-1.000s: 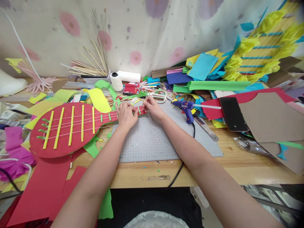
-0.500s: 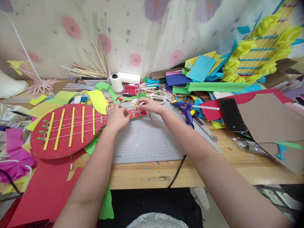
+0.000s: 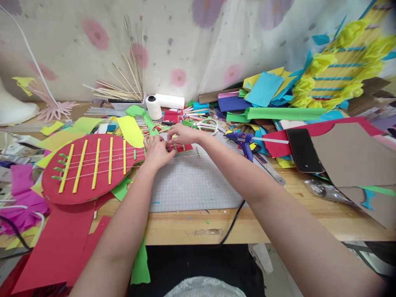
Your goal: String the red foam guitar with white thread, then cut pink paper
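Observation:
A red paper-covered model lute [image 3: 88,187] lies at the left, with yellow strips across its body and green pegs at its end. Thin white strings [image 3: 116,154] run along it to the narrow neck. My left hand [image 3: 157,152] is closed over the neck, its fingers bent and pressing down on it. Just beyond, my right hand [image 3: 182,135] is pinched at the neck, thumb and fingertips close to the left fingers, apparently on a white string; its fingertips are partly hidden. A loose string end with a small stick [image 3: 198,153] lies on the grey cutting mat [image 3: 198,185].
A blue glue gun [image 3: 244,142] lies right of the mat, near a metal ruler [image 3: 272,169] and a black phone [image 3: 305,150]. Scissors [image 3: 210,126], a thread spool [image 3: 154,108] and coloured paper scraps crowd the back. A yellow flowered model instrument [image 3: 337,72] leans at the right.
My right hand has moved left along the neck, close against my left hand. The left hand stays on the neck. The whole view has shifted slightly.

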A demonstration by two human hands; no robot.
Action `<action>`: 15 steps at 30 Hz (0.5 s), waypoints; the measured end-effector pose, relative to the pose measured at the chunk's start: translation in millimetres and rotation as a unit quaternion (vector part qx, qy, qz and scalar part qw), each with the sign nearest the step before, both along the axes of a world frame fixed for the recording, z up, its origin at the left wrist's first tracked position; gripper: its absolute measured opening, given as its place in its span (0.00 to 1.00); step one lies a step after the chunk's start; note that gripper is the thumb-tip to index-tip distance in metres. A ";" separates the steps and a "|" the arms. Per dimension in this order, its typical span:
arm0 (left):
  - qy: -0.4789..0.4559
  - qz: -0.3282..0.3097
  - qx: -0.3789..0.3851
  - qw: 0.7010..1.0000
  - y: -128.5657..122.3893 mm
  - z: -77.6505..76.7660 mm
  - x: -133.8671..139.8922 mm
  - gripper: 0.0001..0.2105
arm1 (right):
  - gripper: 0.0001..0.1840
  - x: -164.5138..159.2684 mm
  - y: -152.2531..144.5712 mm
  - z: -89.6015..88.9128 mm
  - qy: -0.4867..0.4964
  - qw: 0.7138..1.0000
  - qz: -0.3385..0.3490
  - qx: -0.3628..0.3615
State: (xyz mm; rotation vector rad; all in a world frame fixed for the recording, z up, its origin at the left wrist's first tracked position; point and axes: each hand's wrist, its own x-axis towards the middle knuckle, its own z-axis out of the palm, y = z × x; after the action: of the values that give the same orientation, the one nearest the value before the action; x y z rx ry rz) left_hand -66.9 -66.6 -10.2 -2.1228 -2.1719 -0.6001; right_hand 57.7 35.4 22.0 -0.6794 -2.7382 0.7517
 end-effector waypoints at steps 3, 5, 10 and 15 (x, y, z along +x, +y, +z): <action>-0.007 0.020 0.020 1.000 2.2 -4.9 4.2 0.11 | 0.03 -2.2 -3.1 4.6 -0.032 0.999 0.001 0.012; -0.012 0.037 0.038 0.999 4.4 -8.8 6.0 0.11 | 0.03 -3.2 -3.6 6.2 -0.040 0.999 0.010 0.017; -0.019 0.063 0.052 0.996 8.1 -12.1 8.0 0.10 | 0.03 -3.3 -1.5 7.7 -0.035 0.998 0.039 0.019; -0.042 0.051 0.018 0.998 8.1 -7.0 11.9 0.09 | 0.02 -1.9 -2.1 8.0 -0.043 0.998 0.028 0.022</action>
State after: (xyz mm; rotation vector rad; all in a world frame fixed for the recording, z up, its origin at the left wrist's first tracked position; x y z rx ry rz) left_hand -55.0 -58.6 -17.2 -1.9892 -2.2785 -0.7256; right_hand 55.8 33.3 30.0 -0.6429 -2.8531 0.6880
